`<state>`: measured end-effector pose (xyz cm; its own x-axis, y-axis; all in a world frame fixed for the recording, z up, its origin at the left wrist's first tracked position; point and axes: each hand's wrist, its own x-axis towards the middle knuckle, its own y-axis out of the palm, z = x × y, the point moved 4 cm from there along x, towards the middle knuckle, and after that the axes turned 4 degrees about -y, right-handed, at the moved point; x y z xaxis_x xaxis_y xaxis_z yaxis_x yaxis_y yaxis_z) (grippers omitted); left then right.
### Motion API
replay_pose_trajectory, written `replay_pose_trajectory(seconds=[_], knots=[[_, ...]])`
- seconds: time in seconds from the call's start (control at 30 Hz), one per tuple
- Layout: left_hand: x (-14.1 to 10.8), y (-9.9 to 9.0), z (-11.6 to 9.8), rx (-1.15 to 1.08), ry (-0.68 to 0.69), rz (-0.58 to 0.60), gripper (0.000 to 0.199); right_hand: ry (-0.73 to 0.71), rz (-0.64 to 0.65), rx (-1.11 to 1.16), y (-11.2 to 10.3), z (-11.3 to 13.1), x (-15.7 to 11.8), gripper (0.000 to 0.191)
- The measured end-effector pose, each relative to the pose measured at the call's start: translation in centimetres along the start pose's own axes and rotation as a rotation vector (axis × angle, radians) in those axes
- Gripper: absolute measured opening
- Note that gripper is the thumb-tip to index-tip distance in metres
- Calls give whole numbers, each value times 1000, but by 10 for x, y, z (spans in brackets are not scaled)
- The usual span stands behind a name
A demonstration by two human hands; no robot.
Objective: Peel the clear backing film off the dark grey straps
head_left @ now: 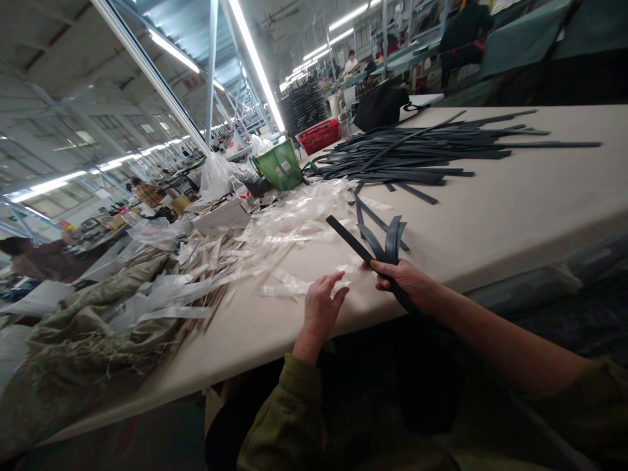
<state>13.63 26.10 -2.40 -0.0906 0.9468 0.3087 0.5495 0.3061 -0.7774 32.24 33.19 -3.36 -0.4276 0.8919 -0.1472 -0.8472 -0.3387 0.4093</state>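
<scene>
My right hand (400, 281) is closed round a dark grey flat strip (349, 239), whose free end points up and to the left. The strip's other part hangs down past the wrist over the table's front edge. Just beyond that hand, several dark strips (392, 239) curl up from the tabletop. My left hand (321, 304) is to the left of it, thumb and fingers apart and bent, with nothing visible between them. Thin white film strips (284, 284) lie on the table close behind its fingers.
A large pile of dark strips (402, 154) covers the table's (554, 176) far side. White film (304, 212) is heaped left of it, near a green basket (279, 165) and red basket (318, 136). Olive cloth (98, 327) lies at left. Other people sit in the background.
</scene>
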Motion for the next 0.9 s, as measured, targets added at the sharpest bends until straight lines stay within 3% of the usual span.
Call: replay_pose_trajectory(seconds=[0.1,0.2,0.3,0.4,0.6,0.73,0.9], knots=[[4,-29,32,286,-81,34,35,-47,-53,6,-6,11,5,26],[7,-58,72,385,-200,49,38,-65,-62,12,-7,22,7,22],[10,-71,100,426,-274,96,31,-62,-42,5,-4,35,10,17],[13,-74,115,417,-321,123,18,-100,-81,-16,-3,52,17,9],[23,-77,124,225,-436,98,9,-187,-217,-43,-10,81,47,8],[35,-83,121,-59,-547,46,11,-203,-374,-60,-31,86,66,9],[37,-81,93,-528,-620,9,38,-247,-537,-21,-59,90,54,13]])
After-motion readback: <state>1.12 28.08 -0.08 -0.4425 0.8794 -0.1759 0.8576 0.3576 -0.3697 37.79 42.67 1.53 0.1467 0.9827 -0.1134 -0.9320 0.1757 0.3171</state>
